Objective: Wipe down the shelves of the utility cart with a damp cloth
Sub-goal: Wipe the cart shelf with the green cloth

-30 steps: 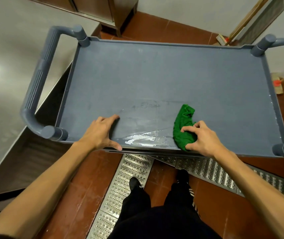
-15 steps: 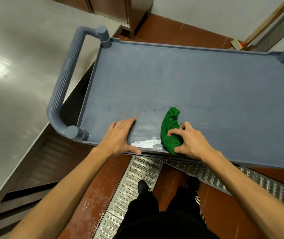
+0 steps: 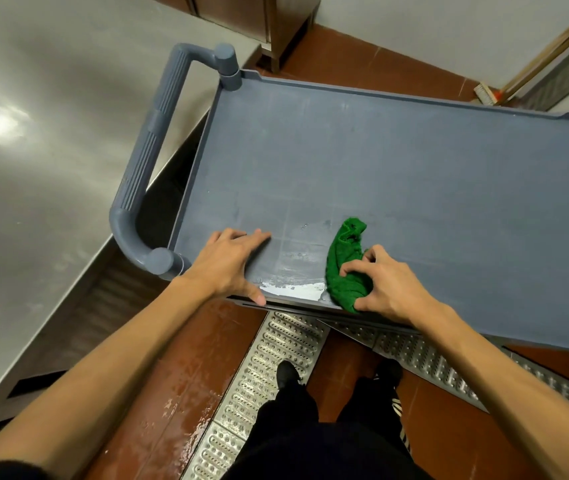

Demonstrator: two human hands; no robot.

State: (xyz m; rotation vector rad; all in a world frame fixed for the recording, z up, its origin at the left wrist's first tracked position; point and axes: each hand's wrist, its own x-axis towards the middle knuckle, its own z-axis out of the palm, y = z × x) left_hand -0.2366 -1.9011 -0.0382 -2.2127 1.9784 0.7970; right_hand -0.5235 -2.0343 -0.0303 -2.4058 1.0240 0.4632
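1. One green cloth [image 3: 345, 261], two hands, and one grey cart [image 3: 397, 93] with one looped handle [image 3: 158, 147] in full view.
2. The cloth lies bunched on the top shelf [image 3: 414, 174] by its near edge. The right hand [image 3: 388, 285] has its grip clamped on the cloth's lower end. The left hand [image 3: 227, 263] lies flat, grip apart, thumb over the rim.
3. Against a second ago, cloth and right hand sit closer to the left hand.
4. The cloth is nubby and the shelf matte plastic. A shiny wet streak [image 3: 293, 289] lies between the hands, and the handle is ribbed.

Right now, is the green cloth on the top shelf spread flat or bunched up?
Bunched up: the green cloth lies in a crumpled wad, gripped by the right hand.
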